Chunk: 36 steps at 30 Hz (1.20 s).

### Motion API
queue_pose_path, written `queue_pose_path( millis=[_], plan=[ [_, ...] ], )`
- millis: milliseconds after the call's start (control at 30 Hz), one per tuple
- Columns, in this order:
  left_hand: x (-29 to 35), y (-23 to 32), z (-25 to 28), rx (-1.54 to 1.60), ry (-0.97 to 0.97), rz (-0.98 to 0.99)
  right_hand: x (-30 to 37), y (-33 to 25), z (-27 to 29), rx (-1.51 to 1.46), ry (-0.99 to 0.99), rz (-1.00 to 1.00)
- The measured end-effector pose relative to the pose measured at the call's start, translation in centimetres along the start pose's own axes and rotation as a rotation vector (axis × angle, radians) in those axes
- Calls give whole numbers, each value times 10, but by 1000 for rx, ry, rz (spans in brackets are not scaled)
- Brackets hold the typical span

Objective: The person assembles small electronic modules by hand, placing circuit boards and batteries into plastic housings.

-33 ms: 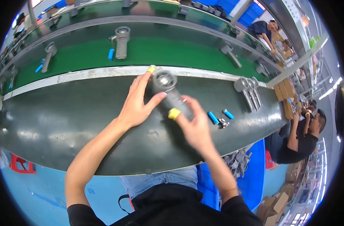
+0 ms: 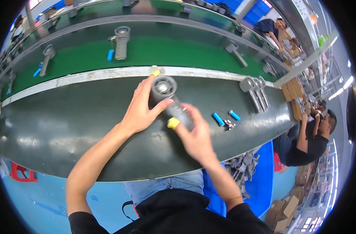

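Observation:
A grey handheld fan body (image 2: 163,87), with a round ringed head and a straight handle, is held slantwise above the dark work surface. My left hand (image 2: 140,105) steadies the head, its fingers along the left side and its thumb on the neck. Wrapped about the handle is my right hand (image 2: 195,136), thumb on the near side and fingers on the far side. Both hands wear yellow finger covers. To the right of my right hand lie two blue cylindrical batteries (image 2: 218,119) with thin wires and a small metal part (image 2: 229,124).
Several grey fan bodies (image 2: 256,93) stand together at the right. Beyond a white rail (image 2: 107,72), a green conveyor belt (image 2: 158,52) carries more fan bodies, some with blue batteries. A blue bin (image 2: 267,171) of grey parts sits below right. A co-worker (image 2: 308,144) is at the right.
The fan body and my right hand have shifted slightly left and toward me. My left hand stays almost in place; the whole view has drifted a little.

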State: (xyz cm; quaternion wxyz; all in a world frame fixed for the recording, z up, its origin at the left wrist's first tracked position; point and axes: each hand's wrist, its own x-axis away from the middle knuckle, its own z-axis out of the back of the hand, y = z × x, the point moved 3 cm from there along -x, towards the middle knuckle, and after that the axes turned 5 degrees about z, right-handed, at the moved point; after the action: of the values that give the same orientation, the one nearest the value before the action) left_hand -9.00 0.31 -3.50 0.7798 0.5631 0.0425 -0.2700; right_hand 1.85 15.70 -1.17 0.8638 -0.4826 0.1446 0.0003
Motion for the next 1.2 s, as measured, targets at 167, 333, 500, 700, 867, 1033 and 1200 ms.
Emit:
queue_pose_path(
  millis=[167,333,500,700,867,1033,1200],
  plan=[
    [4,-4,-13,11,-118,-14,36,11,32,107,32,-29],
    [4,1,-9,-42,-136,27,32,42,126,535,304,82],
    [4,5,-12,-54,-130,10,41,74,156,547,75,-73],
    [6,6,-12,-80,-117,-13,40,42,168,92,416,161],
    [5,5,-12,-111,-52,-68,34,30,159,101,281,178],
    [3,53,-20,-309,122,-423,38,24,148,-149,339,184],
    [21,104,-62,-116,-216,-440,34,10,131,-173,386,180]
  ],
)
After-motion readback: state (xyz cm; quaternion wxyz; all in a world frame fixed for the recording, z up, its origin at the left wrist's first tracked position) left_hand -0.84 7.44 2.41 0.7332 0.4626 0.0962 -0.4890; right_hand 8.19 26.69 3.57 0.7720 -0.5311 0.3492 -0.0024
